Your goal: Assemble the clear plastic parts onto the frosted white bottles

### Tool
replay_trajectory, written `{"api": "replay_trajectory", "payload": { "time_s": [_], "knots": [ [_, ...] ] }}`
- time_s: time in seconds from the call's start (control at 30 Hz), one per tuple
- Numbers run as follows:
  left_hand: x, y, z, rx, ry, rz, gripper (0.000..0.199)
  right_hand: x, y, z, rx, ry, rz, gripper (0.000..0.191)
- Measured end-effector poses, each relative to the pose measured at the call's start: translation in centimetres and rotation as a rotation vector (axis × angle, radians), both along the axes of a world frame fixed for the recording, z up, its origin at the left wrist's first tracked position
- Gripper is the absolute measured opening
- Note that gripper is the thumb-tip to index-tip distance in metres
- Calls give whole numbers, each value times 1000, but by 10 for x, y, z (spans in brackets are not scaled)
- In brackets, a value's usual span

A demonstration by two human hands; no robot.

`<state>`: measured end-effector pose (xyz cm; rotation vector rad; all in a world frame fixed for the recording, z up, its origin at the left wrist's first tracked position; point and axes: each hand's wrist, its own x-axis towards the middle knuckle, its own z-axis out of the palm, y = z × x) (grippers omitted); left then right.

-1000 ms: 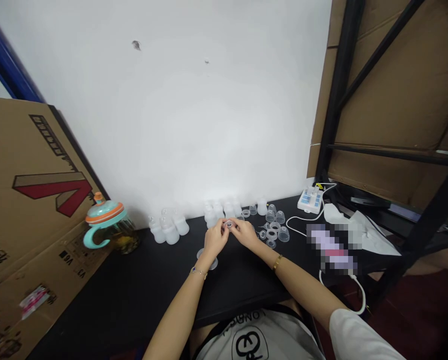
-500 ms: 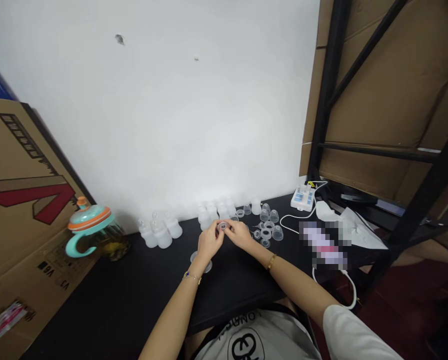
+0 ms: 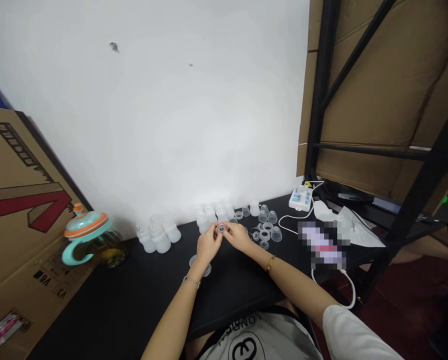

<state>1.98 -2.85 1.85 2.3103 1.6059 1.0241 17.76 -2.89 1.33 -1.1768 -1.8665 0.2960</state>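
Note:
Over the middle of the black table, my left hand [image 3: 209, 242] and my right hand [image 3: 238, 237] pinch a small clear bottle collar ring [image 3: 221, 228] between them. Something round sits in its centre, perhaps a teat, too small to make out. Fingers of both hands are closed around its rim. Beneath my left wrist lie clear round pieces [image 3: 206, 270], partly hidden by the arm. To the right of my right hand are loose collar rings [image 3: 264, 235], a teat [image 3: 256, 236] and clear dome caps [image 3: 276, 234]. Frosted baby bottles [image 3: 221, 214] stand just behind my hands.
More frosted bottles [image 3: 160, 239] stand at the left by the wall. A teapot [image 3: 87, 225] with a turquoise lid is farther left, before a cardboard box [image 3: 6, 150]. On the right are a power strip [image 3: 301, 198], a white cable, a blurred-out phone-like object [image 3: 321, 245] and tissue [image 3: 359, 230].
Both hands stay together on the collar ring, with only slight finger movement. The whole view has shifted a little; the things on the table stay in place.

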Motion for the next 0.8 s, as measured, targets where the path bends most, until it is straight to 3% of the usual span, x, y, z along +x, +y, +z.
{"api": "replay_trajectory", "payload": {
  "time_s": [0.8],
  "knots": [
    [-1,2,-3,-1,-20,-18,20,0,7,-7,-20,25,16,22]
  ]
}}
